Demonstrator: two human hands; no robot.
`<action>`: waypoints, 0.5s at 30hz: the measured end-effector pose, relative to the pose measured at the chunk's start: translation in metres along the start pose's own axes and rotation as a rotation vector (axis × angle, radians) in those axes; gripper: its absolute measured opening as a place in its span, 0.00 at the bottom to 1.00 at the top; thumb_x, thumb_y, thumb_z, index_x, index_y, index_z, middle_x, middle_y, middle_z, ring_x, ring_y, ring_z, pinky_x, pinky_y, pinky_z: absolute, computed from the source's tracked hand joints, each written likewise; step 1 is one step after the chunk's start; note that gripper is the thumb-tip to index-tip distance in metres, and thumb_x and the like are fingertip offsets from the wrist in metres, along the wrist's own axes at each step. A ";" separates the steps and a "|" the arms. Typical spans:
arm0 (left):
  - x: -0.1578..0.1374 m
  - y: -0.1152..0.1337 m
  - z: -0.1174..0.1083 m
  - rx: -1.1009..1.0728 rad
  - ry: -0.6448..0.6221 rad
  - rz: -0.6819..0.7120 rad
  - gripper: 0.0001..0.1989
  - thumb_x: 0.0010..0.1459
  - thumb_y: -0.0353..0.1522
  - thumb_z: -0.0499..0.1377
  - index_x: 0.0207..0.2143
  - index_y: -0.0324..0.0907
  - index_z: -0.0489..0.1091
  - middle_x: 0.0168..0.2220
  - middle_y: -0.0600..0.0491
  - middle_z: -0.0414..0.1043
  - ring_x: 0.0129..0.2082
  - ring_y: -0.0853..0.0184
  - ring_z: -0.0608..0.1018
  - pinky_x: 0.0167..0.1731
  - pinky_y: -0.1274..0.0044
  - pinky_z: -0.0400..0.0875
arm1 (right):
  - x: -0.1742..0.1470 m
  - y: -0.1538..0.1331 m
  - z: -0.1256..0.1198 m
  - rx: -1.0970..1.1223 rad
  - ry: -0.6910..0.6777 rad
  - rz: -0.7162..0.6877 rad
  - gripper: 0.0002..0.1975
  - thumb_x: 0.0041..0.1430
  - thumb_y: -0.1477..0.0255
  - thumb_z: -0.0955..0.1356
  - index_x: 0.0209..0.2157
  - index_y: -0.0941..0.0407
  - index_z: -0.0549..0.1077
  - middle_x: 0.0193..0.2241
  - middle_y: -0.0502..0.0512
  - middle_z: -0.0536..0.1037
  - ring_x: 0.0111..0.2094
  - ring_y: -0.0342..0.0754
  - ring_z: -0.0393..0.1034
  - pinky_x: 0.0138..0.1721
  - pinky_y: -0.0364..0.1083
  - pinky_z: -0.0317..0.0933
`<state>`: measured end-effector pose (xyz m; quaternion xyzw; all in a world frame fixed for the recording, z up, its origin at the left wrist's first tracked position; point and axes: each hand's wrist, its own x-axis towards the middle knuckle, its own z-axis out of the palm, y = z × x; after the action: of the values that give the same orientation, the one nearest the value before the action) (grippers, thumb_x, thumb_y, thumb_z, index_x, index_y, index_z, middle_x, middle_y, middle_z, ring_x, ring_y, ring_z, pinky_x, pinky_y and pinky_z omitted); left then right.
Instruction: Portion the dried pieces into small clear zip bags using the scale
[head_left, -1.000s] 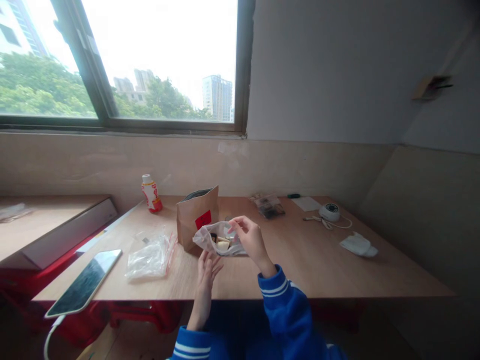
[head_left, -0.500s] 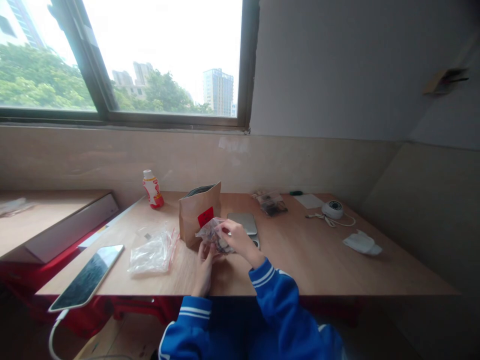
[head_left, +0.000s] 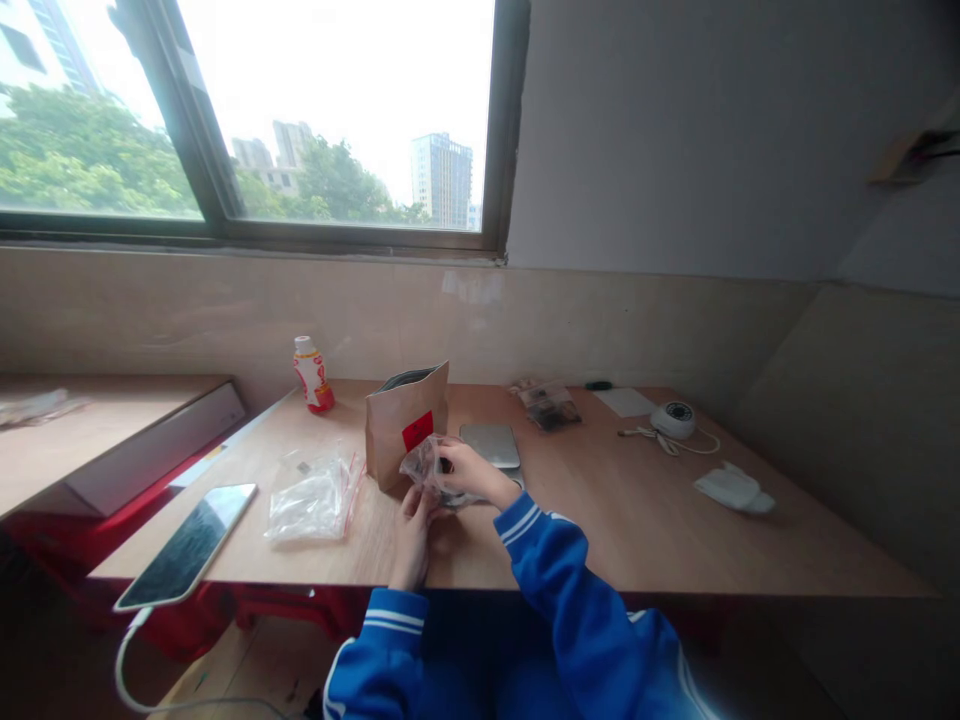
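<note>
Low over the table, my left hand (head_left: 412,525) has its fingers closed on a clear plastic bag (head_left: 421,460). My right hand (head_left: 466,470) is at the bag's mouth, its fingers bent around or into the plastic; a small dark spot shows by the fingertips. What the bag contains is too blurred to name. Right behind it stands an open brown paper pouch (head_left: 386,425) with a red label. A flat scale (head_left: 491,443) with a metal top lies behind my right hand, which partly hides it.
Left on the table (head_left: 637,540) are flat clear zip bags (head_left: 311,500), a phone (head_left: 187,545) on a cable and a bottle (head_left: 313,375). Toward the back right are a filled bag (head_left: 551,405), white paper (head_left: 624,402), a dome camera (head_left: 673,420) and a crumpled white wrapper (head_left: 733,488).
My right hand has shifted deeper into the mouth of the plastic bag, its fingers more hidden. My left hand stays on the bag. The whole view has moved slightly.
</note>
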<state>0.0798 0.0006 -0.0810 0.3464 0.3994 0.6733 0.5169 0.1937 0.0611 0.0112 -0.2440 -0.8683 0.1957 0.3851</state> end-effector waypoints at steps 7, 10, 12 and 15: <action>-0.001 0.000 0.001 -0.050 0.059 -0.009 0.19 0.54 0.40 0.61 0.47 0.43 0.69 0.48 0.45 0.73 0.45 0.60 0.76 0.35 0.74 0.75 | -0.002 0.005 -0.002 0.060 0.021 0.221 0.06 0.49 0.79 0.69 0.31 0.58 0.77 0.32 0.52 0.77 0.31 0.45 0.71 0.33 0.41 0.64; 0.000 -0.002 -0.001 -0.064 0.044 0.006 0.21 0.54 0.40 0.61 0.48 0.42 0.68 0.49 0.45 0.72 0.45 0.60 0.76 0.36 0.75 0.75 | -0.002 0.002 -0.004 0.081 0.011 0.213 0.13 0.48 0.79 0.69 0.38 0.57 0.77 0.35 0.53 0.78 0.32 0.45 0.71 0.34 0.42 0.64; 0.000 -0.004 -0.002 -0.048 0.026 0.016 0.22 0.54 0.41 0.61 0.50 0.42 0.68 0.50 0.45 0.71 0.46 0.59 0.76 0.36 0.74 0.75 | -0.002 -0.003 -0.003 0.125 -0.011 0.192 0.16 0.48 0.80 0.69 0.41 0.56 0.76 0.39 0.53 0.78 0.35 0.46 0.71 0.36 0.42 0.64; 0.001 -0.007 -0.004 -0.026 0.030 0.027 0.23 0.53 0.42 0.61 0.50 0.42 0.68 0.53 0.44 0.69 0.48 0.57 0.75 0.37 0.72 0.75 | 0.000 -0.009 0.000 0.203 0.071 0.251 0.16 0.45 0.80 0.71 0.38 0.54 0.78 0.38 0.51 0.79 0.37 0.47 0.73 0.39 0.43 0.65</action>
<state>0.0787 0.0019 -0.0891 0.3347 0.3936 0.6904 0.5063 0.1907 0.0537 0.0158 -0.3170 -0.7925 0.3203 0.4109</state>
